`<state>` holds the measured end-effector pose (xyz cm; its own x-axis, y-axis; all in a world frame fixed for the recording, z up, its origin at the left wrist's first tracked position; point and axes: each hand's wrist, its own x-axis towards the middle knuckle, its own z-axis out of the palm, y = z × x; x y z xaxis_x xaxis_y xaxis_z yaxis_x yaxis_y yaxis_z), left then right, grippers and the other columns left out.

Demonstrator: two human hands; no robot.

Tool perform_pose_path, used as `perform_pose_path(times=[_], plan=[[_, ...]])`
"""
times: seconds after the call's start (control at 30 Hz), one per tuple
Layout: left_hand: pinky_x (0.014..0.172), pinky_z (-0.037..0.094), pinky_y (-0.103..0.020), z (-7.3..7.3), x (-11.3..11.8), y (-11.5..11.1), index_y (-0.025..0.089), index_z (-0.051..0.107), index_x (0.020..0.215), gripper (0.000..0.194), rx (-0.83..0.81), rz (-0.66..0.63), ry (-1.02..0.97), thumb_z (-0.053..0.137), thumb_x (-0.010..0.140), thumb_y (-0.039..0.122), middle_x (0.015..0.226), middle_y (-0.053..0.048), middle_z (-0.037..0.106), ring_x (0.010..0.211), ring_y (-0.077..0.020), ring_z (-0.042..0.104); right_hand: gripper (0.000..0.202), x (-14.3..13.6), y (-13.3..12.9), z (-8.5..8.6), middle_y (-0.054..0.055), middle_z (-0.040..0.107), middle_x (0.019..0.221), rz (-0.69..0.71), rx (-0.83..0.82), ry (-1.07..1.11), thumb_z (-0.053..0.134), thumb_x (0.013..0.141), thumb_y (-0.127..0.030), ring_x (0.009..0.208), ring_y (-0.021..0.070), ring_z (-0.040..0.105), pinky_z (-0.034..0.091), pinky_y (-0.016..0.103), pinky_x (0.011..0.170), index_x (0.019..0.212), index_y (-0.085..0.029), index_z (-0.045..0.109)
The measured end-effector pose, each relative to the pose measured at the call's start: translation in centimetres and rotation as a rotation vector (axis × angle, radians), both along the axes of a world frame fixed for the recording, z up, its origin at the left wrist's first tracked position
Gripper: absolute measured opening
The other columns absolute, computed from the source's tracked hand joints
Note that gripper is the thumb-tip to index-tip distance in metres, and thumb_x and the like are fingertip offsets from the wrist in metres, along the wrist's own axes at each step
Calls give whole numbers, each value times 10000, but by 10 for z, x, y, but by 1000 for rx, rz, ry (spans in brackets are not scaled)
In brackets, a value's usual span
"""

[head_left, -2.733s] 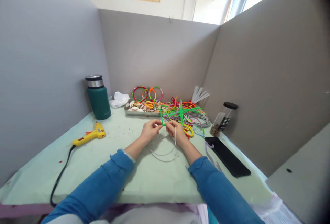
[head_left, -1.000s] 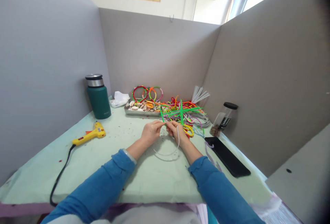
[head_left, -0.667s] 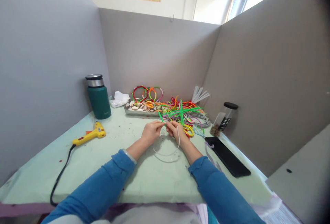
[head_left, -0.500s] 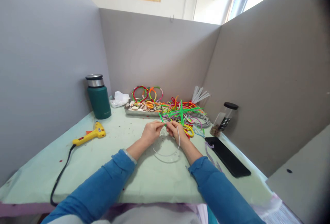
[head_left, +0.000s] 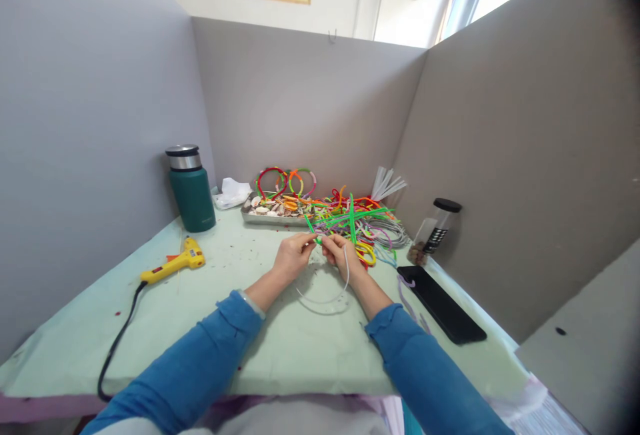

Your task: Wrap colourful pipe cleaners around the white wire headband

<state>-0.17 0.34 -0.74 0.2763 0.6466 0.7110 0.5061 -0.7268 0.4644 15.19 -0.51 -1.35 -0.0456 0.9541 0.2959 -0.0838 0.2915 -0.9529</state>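
Note:
My left hand (head_left: 293, 256) and my right hand (head_left: 342, 256) meet over the middle of the table, fingertips pinched close together. Between them is a green pipe cleaner (head_left: 309, 223), one end poking up past the left fingers. A thin white hoop (head_left: 321, 302) hangs from the same grip, curving down toward me in front of my right wrist. My fingers hide how the pipe cleaner sits on the hoop. Just beyond my right hand lies a pile of coloured pipe cleaners (head_left: 353, 221).
A metal tray (head_left: 277, 220) of shells stands at the back, finished-looking colourful hoops (head_left: 273, 169) behind it. Left are a green bottle (head_left: 193, 198), a tissue pack (head_left: 233, 193) and a yellow glue gun (head_left: 175, 263). Right are a clear jar (head_left: 434, 231) and a black phone (head_left: 443, 305).
The free green end beside my left fingers has shifted slightly left and stands a little higher. My left fingertips have moved slightly; the hoop hangs nearly as before.

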Motion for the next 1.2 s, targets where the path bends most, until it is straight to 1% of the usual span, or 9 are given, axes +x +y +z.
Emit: perform_pose_path(times=[0.13,0.27,0.47,0.57,0.63,0.77,0.87,0.97,1.2], plan=[[735,449,-254,0,0,0,168,674,971,233,25,-5,60,502,813,165,882,-67,670,787,-142,596,341,1,1,-2,-35,511,530,5,37,1,595,724,-486,389,51,333,210,207,379,635,-170,502],[691,430,-237,0,1,0,171,686,933,237,-13,-10,121,474,827,171,815,-59,654,727,-130,573,325,0,-1,0,-37,498,500,-6,44,-31,599,724,-464,380,57,328,205,210,377,616,-173,501],[680,400,-212,4,0,0,158,694,842,219,-177,-57,118,480,796,152,778,-38,657,712,-120,554,312,0,-3,2,-31,512,508,-10,29,-57,606,712,-454,380,56,330,213,209,382,628,-167,516],[628,382,-204,4,-1,2,144,695,790,210,-298,-78,111,489,779,181,715,-21,649,663,-118,536,318,0,-1,-1,-32,506,497,2,34,-83,600,718,-457,377,53,318,206,206,378,627,-165,514],[599,371,-202,3,-2,4,138,695,792,223,-345,-95,96,486,781,216,693,-16,644,638,-117,524,317,1,1,-4,-34,505,498,9,39,-93,596,723,-459,374,51,313,203,205,375,634,-166,513],[578,352,-200,2,-2,5,137,698,795,245,-342,-78,84,508,780,291,694,-20,643,616,-111,506,302,0,2,-6,-40,500,509,0,67,-111,587,735,-450,381,55,328,221,206,376,648,-170,519],[580,345,-198,3,-1,3,144,704,770,249,-318,-51,92,513,784,303,684,-20,642,617,-107,507,308,-1,0,-4,-48,467,475,-16,71,-153,585,738,-447,375,59,327,226,208,373,621,-172,512],[597,356,-197,5,-2,1,154,707,762,243,-291,-32,45,503,791,283,701,-21,654,642,-111,527,314,-1,-2,-1,-58,423,434,-24,70,-192,578,746,-450,363,64,323,226,210,368,610,-176,505],[621,402,-208,6,-3,4,147,698,792,260,-304,15,-190,512,784,329,725,-32,677,654,-125,564,321,-1,0,-5,-22,520,543,-5,50,-193,544,770,-478,384,64,353,245,211,373,681,-170,533]])
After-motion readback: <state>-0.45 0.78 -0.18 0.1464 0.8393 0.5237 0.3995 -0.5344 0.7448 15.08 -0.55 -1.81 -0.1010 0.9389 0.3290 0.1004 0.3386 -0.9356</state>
